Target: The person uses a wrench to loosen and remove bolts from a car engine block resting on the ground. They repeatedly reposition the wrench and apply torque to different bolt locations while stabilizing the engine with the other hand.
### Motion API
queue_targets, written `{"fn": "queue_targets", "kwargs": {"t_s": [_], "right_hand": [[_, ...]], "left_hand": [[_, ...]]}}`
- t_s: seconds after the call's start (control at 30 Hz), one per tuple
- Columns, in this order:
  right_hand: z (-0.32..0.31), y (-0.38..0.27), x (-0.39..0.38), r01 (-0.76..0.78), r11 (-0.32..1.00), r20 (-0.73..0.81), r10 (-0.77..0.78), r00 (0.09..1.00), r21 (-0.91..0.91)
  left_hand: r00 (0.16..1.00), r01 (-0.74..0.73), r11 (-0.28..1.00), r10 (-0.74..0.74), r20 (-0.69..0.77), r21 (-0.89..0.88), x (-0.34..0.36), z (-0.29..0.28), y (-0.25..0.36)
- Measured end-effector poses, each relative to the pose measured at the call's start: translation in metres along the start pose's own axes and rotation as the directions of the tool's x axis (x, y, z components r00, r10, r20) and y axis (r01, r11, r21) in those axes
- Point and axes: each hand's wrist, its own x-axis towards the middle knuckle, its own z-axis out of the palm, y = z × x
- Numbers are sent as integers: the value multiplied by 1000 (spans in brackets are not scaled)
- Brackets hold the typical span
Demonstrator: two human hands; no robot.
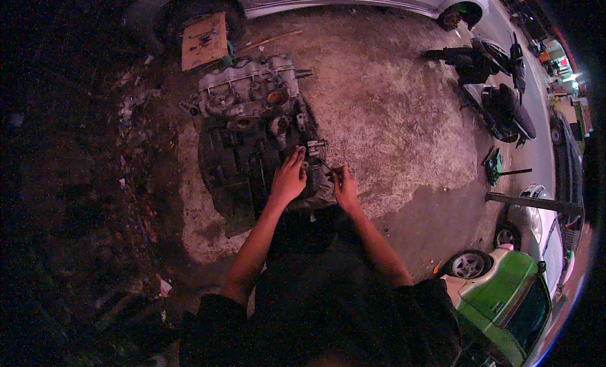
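Engine (222, 144) work calls for a steady hand here: the dark, greasy mass sits on the concrete ground (391, 114), its centre at about ten o'clock from the middle of the view, and the person leans over its near end. The right hand (344, 187) has its fingers closed in a pinch around what looks like a slim dark tool (327, 167), its shaft pointing toward eleven o'clock, to a small metal fitting (317, 148) on the engine's three o'clock edge. Whether the tip is seated or only near it is too small to tell. The left hand (289, 180), at nine o'clock from the right, lies palm down over the engine, fingers long and close together, thumb apart; how hard they press cannot be told.

Good handling, as a judgement, means lining the shaft up squarely with the fitting before putting force on it, and turning from the wrist in short, even strokes. The left hand serves best as a brace beside the fitting, at its eight o'clock, clear of any slip. Dim light and oily-looking metal probably make slipping likelier, so feeling for firm seating matters more than speed.
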Motion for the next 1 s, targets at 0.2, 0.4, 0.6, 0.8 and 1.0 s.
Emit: {"fn": "queue_targets", "kwargs": {"t_s": [0.2, 0.4, 0.6, 0.8, 1.0], "right_hand": [[3, 2, -4, 89, 982, 40, -84, 996, -164], [4, -10, -15, -22, 974, 149, 57, 987, -224], [-3, -10, -6, 36, 988, 248, 2, 969, -148], [-10, -40, -2, 3, 959, 303, 87, 949, -283], [-6, -40, 2, 97, 977, 256, -46, 966, -191]], "left_hand": [[1000, -11, 999, 10, -16, -33, -1, 0, -1], [999, -22, 1000, 23, -41, 18, -1, -2, 2], [999, 41, 999, -41, 22, -5, -1, -1, 2], [1000, 16, 1000, -16, -5, -19, -1, 0, 0], [1000, 25, 999, -25, 0, -35, -3, -2, 2]]}}
